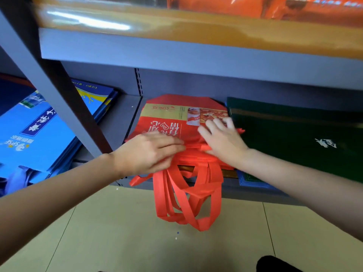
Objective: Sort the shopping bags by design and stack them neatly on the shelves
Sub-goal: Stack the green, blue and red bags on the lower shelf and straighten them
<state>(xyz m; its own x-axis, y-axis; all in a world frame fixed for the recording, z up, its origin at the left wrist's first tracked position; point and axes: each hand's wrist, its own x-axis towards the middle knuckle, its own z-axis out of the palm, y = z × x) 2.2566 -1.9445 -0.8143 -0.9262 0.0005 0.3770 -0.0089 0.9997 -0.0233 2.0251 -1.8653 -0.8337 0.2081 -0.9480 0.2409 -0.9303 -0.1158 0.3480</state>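
The fingers of the right hand (223, 139) are straight and a little spread, and they press flat on top of the red bags (167, 122). The fingers of the left hand (149, 152) lie close together and nearly straight, and they rest on the front edge of the same pile, where the handles begin. I think both hands push down like this to keep the pile flat and tidy so it does not slide. The red bags lie flat on the lower shelf (121, 122), in the middle. Their long red handles (186, 197) hang over the front edge toward the floor (110, 232) in a tangled bunch. They probably need tucking in for the pile to look neat. Just beside the red pile, on the right, lies a stack of dark green bags (294, 134), touching or nearly touching it. Well apart on the left, past the grey post (59, 95), lies a stack of blue bags (39, 130). So each design seems to have its own spot on the shelf. On the upper shelf (176, 30) there is something orange (225, 6), too blurry to tell what.
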